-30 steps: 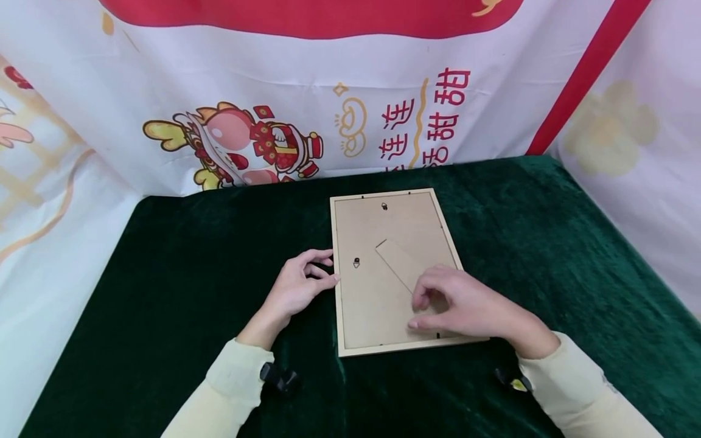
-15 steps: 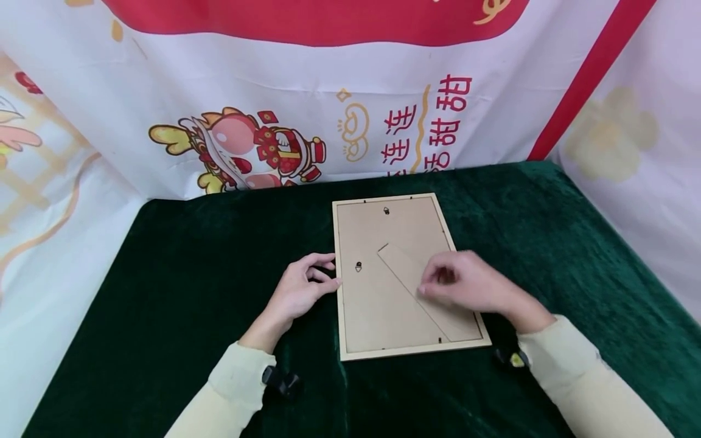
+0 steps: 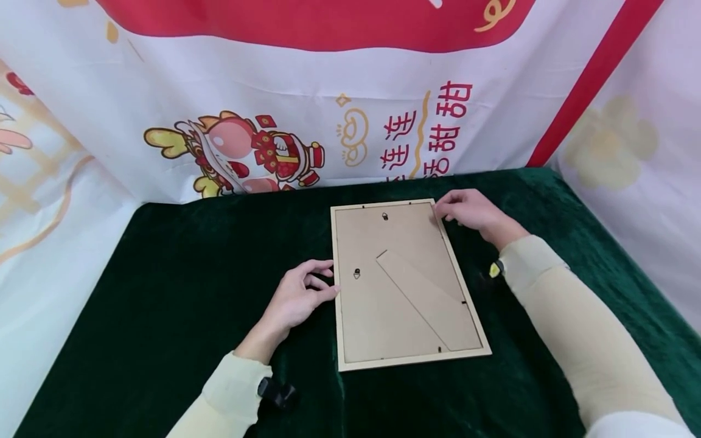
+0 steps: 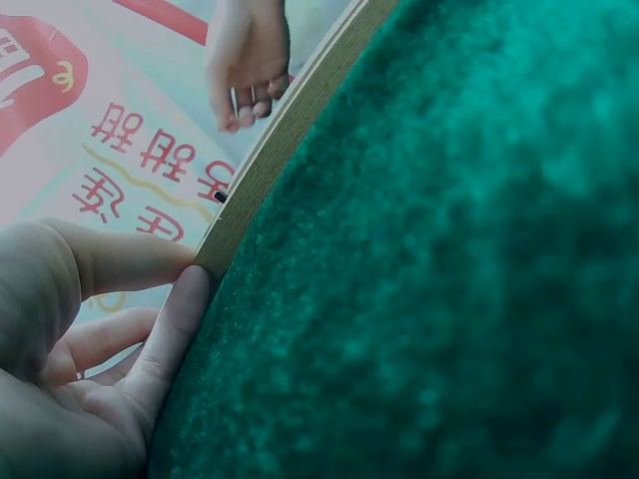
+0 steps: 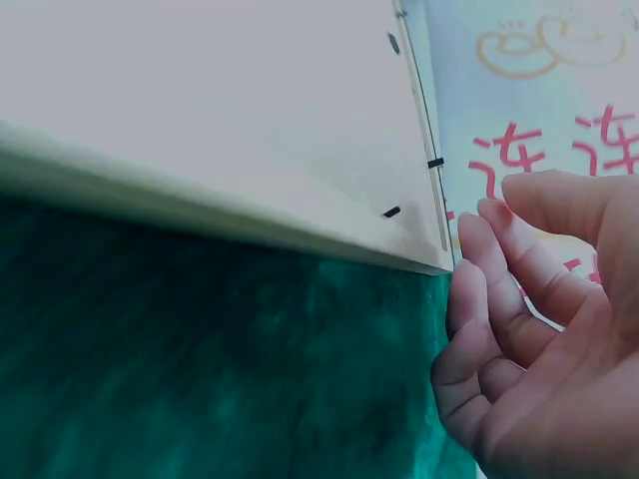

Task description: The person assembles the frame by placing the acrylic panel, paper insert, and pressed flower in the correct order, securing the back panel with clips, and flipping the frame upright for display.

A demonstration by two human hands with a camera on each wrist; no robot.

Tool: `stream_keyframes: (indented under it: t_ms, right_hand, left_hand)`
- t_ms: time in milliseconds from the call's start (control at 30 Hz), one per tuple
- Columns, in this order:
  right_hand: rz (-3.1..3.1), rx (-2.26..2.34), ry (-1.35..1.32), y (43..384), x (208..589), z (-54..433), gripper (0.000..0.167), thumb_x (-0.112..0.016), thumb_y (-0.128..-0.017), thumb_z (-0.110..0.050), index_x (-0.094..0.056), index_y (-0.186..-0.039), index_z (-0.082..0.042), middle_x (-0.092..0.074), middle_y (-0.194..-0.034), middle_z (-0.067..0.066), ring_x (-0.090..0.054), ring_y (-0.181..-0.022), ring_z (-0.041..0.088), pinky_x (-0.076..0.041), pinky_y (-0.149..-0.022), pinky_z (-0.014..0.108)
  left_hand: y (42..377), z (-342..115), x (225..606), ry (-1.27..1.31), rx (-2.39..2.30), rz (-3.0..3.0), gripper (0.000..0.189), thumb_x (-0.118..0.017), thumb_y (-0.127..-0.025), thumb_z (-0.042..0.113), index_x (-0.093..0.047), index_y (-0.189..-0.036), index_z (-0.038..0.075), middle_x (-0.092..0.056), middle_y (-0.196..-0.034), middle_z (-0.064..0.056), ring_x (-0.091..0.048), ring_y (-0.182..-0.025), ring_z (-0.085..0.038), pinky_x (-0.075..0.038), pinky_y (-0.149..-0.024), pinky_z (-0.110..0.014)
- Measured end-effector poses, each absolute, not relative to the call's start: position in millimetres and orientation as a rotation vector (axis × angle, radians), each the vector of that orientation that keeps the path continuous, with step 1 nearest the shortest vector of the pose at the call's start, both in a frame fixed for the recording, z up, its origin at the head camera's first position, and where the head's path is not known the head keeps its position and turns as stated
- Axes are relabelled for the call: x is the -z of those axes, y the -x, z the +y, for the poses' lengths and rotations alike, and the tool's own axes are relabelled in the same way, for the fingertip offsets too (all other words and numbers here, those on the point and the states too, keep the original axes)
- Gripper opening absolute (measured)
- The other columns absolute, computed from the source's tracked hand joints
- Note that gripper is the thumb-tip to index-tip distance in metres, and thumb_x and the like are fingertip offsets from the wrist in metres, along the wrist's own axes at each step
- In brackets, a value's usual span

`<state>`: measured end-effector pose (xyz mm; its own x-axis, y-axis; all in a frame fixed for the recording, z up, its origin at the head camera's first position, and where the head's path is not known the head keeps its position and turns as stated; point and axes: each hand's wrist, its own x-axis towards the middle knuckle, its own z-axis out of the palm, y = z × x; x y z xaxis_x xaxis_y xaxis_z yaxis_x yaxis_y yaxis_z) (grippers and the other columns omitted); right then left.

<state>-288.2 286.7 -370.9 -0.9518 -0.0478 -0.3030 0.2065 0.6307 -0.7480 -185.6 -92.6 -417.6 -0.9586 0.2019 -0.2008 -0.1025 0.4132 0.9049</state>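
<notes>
A wooden picture frame [image 3: 405, 286] lies face down on the green cloth, its plain backing board facing up. The board carries a slanted stand flap [image 3: 418, 298], lying flat, and two small black hangers. Small dark tabs sit along the inner edges, one tab [image 3: 463, 302] on the right side. My left hand [image 3: 298, 295] rests its thumb and fingertips against the frame's left side; in the left wrist view they touch the wooden edge. By the far right corner is my right hand [image 3: 471, 210], fingers loosely bent, thumb and fingertips apart with nothing between them in the right wrist view.
Dark green velvet cloth [image 3: 191, 292] covers the table. A white printed curtain [image 3: 274, 73] with red characters and a cartoon figure hangs behind it, and more curtain [image 3: 657, 201] stands at the right. A small black device [image 3: 278, 392] is at the left cuff.
My right hand has lifted off the stand flap and moved away to the frame's far right corner, uncovering the near right part of the board. The left hand stays at the left edge.
</notes>
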Motion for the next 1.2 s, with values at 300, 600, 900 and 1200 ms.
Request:
stream_keyframes:
  t_ms: [300,600,900,1200]
  right_hand:
    - [2.531,1.255,-0.138,298.2,382.4,297.8,0.043,-0.07,-0.106,-0.037,-0.061,-0.135,-0.007,-0.063,-0.133,0.014,-0.054,-0.118,0.031,-0.049,-0.102,0.042]
    - [2.526,1.138,0.029,271.1,388.3,318.8,0.047,-0.076,-0.102,-0.034,-0.056,-0.134,-0.006,-0.064,-0.121,0.013,-0.056,-0.109,0.027,-0.048,-0.095,0.037]
    - [2.522,1.105,0.014,271.5,389.8,317.9,0.049,-0.075,-0.102,-0.037,-0.056,-0.136,-0.007,-0.063,-0.124,0.014,-0.055,-0.111,0.029,-0.048,-0.098,0.04]
    - [2.552,1.004,0.003,280.4,384.3,308.3,0.045,-0.078,-0.099,-0.034,-0.058,-0.127,-0.005,-0.061,-0.113,0.013,-0.053,-0.11,0.03,-0.046,-0.096,0.042]
  left_hand:
    - [185.3,-90.0,420.8,-0.068,-1.589,2.372,0.05,-0.083,-0.093,0.016,-0.069,-0.141,0.018,-0.072,-0.125,-0.005,-0.072,-0.095,-0.014,-0.052,-0.082,-0.03]
    - [187.4,-91.9,420.7,-0.07,-1.57,2.394,0.05,-0.083,-0.093,0.016,-0.069,-0.141,0.019,-0.072,-0.126,-0.005,-0.072,-0.097,-0.015,-0.053,-0.082,-0.03]
    - [188.6,-90.7,422.5,-0.061,-1.571,2.38,0.05,-0.083,-0.094,0.018,-0.069,-0.141,0.02,-0.071,-0.127,-0.005,-0.072,-0.099,-0.016,-0.053,-0.082,-0.031]
    - [190.1,-91.7,419.9,-0.077,-1.556,2.392,0.05,-0.083,-0.094,0.019,-0.068,-0.142,0.019,-0.071,-0.127,-0.006,-0.071,-0.099,-0.016,-0.053,-0.085,-0.031]
